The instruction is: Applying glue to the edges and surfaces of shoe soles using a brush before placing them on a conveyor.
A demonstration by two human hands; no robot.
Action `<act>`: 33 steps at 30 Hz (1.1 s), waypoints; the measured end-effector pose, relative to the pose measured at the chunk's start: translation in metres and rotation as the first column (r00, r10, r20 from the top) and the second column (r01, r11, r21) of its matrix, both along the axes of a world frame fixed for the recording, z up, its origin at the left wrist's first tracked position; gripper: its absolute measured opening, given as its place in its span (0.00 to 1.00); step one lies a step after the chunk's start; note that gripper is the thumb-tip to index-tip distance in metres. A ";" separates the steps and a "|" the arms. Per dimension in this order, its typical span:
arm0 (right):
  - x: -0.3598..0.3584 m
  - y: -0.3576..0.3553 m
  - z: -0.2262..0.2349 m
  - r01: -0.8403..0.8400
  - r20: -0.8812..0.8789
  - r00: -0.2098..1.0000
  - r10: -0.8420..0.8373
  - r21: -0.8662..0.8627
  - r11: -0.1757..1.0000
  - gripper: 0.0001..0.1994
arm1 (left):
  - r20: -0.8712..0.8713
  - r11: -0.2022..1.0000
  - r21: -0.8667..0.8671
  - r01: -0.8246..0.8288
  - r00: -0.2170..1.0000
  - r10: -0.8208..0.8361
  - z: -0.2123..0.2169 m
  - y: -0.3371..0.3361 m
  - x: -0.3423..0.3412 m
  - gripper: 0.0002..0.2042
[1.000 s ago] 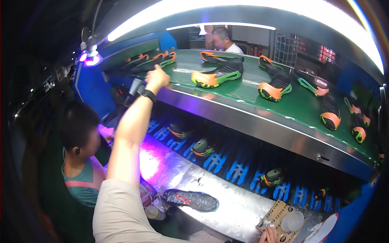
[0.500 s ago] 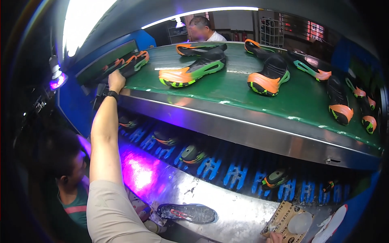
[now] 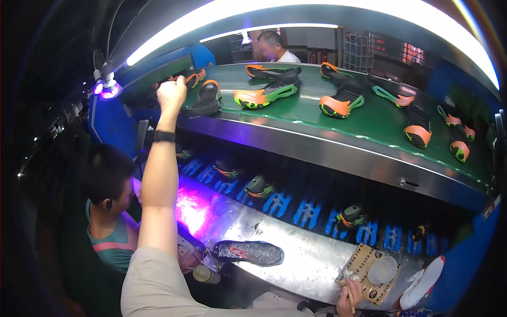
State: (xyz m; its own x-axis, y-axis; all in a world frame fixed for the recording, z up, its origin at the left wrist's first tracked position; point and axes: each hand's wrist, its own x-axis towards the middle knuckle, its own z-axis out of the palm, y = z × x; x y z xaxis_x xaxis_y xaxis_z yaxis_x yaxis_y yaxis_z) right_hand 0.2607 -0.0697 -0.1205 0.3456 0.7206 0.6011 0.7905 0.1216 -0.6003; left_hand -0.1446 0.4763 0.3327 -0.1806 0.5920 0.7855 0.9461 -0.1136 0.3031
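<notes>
Curling in the left fingers (image 3: 178,84) at the upper left of the frame, just beside a black shoe part (image 3: 206,106) with an orange edge on the green belt (image 3: 305,112). Hiding the palm side, so being unable to tell the opening, any hold or any contact. Closing the right fingers (image 3: 356,289) round a thin pale stick (image 3: 350,300) at the lower right, gripping pen-fashion, probably for fine control. Seeing 1 plastic cup (image 3: 383,270) on printed cardboard (image 3: 362,258) just beyond, presumably for easy reach and a cleaner metal surface (image 3: 311,272). Seeing 1 dark sole (image 3: 259,253) lying flat at the lower centre, red marking upward, perhaps for stability. Losing the stick's tip in a pale blur over the cardboard, and the parts behind the left fingers. Hiding the hands of 1 co-worker (image 3: 112,227) at the left mostly behind the outstretched left arm (image 3: 161,206).
</notes>
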 end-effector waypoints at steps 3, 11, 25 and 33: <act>-0.007 -0.001 0.001 0.011 -0.239 0.971 -0.010 0.003 1.000 0.12 | -0.172 0.957 -0.291 -0.014 0.984 -0.038 -0.028 0.004 0.009 0.32; -0.007 -0.011 0.001 0.019 -0.231 0.973 -0.003 0.066 0.998 0.09 | 0.360 0.768 0.389 0.509 0.683 -0.635 -0.117 -0.044 0.036 0.21; 0.109 -0.037 0.094 0.266 -0.464 0.847 -0.260 -0.055 0.963 0.08 | 0.881 -0.250 0.458 0.853 -0.473 0.001 -0.277 -0.358 0.162 0.34; 0.125 -0.025 0.086 0.187 -0.149 0.949 -0.279 -0.447 0.875 0.10 | 0.805 -0.254 0.448 0.857 -0.263 0.532 -0.348 -0.415 0.171 0.30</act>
